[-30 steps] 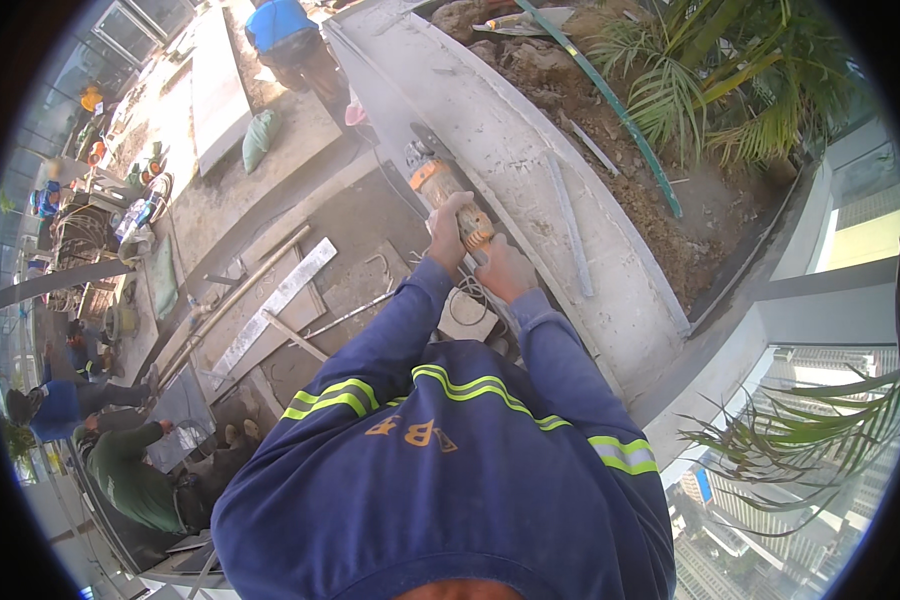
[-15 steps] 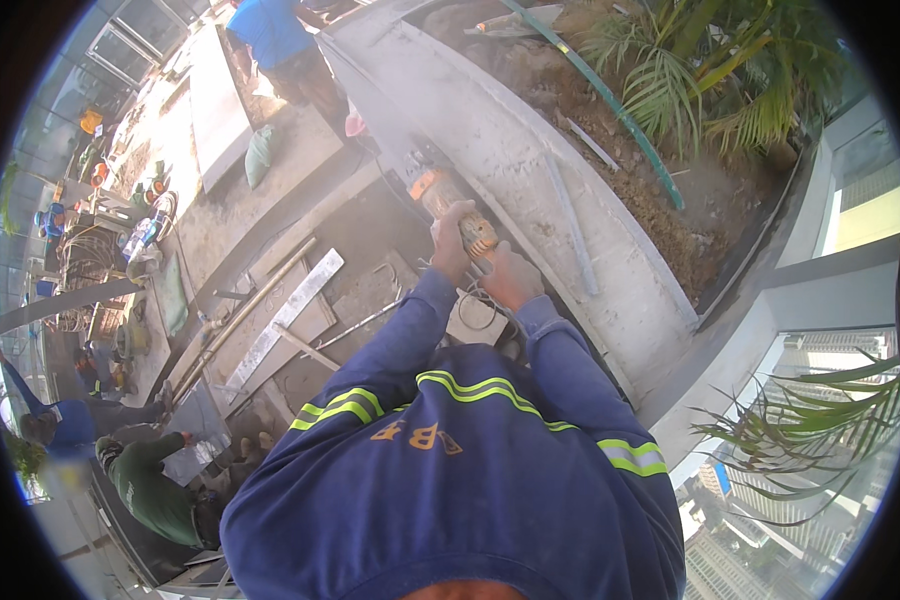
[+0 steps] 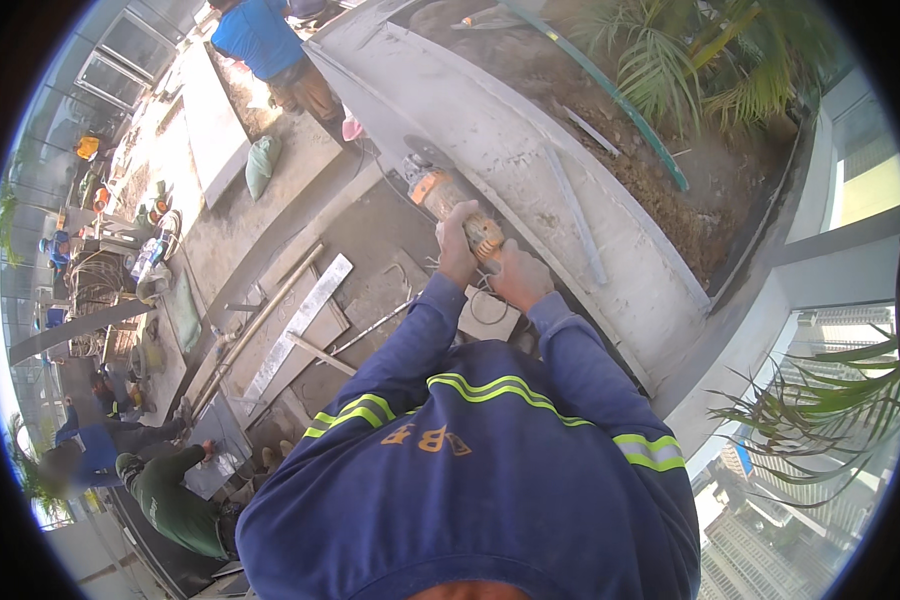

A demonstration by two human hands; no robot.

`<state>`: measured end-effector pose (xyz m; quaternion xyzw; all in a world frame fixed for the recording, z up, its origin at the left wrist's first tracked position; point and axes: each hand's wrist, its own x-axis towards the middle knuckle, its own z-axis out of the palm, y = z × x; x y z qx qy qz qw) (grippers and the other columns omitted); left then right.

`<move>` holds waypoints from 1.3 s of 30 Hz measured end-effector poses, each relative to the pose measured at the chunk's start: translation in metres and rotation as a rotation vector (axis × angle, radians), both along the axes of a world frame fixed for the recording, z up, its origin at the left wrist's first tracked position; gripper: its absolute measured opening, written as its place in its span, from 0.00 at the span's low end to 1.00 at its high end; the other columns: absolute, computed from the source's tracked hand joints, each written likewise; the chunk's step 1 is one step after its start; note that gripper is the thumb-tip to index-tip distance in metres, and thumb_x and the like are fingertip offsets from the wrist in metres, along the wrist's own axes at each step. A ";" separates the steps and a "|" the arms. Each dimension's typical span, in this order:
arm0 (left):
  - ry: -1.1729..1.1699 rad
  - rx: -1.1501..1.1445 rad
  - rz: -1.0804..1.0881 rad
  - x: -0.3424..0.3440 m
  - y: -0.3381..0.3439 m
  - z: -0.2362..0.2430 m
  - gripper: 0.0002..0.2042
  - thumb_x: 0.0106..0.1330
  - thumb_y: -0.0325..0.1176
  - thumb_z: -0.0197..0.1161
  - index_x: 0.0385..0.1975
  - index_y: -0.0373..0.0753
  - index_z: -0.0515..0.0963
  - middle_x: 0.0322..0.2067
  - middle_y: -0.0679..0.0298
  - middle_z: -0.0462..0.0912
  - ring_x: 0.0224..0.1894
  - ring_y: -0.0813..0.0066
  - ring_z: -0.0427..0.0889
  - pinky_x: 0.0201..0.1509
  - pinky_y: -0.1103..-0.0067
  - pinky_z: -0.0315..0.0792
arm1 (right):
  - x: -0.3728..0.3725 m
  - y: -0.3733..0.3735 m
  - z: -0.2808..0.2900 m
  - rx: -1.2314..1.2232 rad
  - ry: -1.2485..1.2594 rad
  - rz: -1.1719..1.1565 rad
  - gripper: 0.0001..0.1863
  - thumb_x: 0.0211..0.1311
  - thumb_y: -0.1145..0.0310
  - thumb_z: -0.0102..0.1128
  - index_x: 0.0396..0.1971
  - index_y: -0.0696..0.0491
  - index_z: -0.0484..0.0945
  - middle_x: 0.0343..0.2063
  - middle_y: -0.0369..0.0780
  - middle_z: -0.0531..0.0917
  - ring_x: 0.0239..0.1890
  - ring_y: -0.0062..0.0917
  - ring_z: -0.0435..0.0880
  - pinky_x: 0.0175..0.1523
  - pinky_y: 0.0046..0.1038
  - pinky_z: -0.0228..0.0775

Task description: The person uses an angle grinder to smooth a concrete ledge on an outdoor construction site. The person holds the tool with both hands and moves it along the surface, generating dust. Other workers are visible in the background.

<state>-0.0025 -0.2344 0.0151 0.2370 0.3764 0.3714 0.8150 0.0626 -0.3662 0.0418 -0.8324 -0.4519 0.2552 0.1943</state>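
A dusty orange-and-grey angle grinder (image 3: 454,205) is gripped in both hands, its head pointing away from me. My left hand (image 3: 457,243) wraps round its body near the middle. Behind it, my right hand (image 3: 519,277) closes round the rear handle. The grinder's disc (image 3: 429,152) lies at the edge of a pale concrete curb (image 3: 580,190), though pale dust blurs the contact. Under my forearms are a square tile (image 3: 488,314) and a loop of thin cable.
A metal straightedge (image 3: 298,325) and wooden poles (image 3: 260,325) lie on the left floor. A planter bed with palm leaves (image 3: 660,85) borders the curb's right. A person in blue (image 3: 262,40) bends at the far end; a person in green (image 3: 177,500) works at lower left.
My view has shifted slightly, so the surroundings sit a little differently. Both hands keep their hold on the grinder, which has barely moved. The far person in blue shows more fully.
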 end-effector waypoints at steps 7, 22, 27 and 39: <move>-0.073 -0.026 -0.029 0.005 0.024 -0.015 0.11 0.59 0.32 0.67 0.37 0.35 0.75 0.29 0.61 0.78 0.27 0.67 0.82 0.31 0.69 0.80 | 0.002 0.021 -0.003 -0.007 -0.020 0.000 0.21 0.57 0.62 0.67 0.42 0.58 0.70 0.35 0.55 0.87 0.42 0.51 0.88 0.47 0.48 0.80; -0.033 -0.049 -0.009 0.001 0.002 -0.011 0.12 0.59 0.33 0.68 0.36 0.35 0.75 0.29 0.61 0.77 0.28 0.66 0.82 0.33 0.67 0.81 | -0.003 -0.004 0.011 -0.063 0.022 -0.024 0.24 0.55 0.60 0.70 0.44 0.58 0.70 0.37 0.55 0.87 0.42 0.51 0.88 0.47 0.48 0.80; -0.035 -0.060 -0.009 0.002 0.001 -0.012 0.11 0.58 0.32 0.68 0.35 0.36 0.75 0.29 0.62 0.77 0.26 0.67 0.81 0.32 0.68 0.80 | -0.001 -0.006 0.009 -0.042 0.027 -0.012 0.24 0.55 0.60 0.70 0.44 0.58 0.69 0.36 0.55 0.87 0.42 0.51 0.88 0.47 0.48 0.80; -0.022 -0.034 -0.062 0.009 0.022 -0.009 0.10 0.60 0.34 0.66 0.35 0.37 0.74 0.30 0.61 0.76 0.29 0.65 0.82 0.34 0.67 0.81 | 0.006 0.020 -0.002 -0.014 0.015 -0.033 0.19 0.57 0.67 0.64 0.45 0.62 0.73 0.36 0.55 0.87 0.42 0.48 0.89 0.48 0.46 0.81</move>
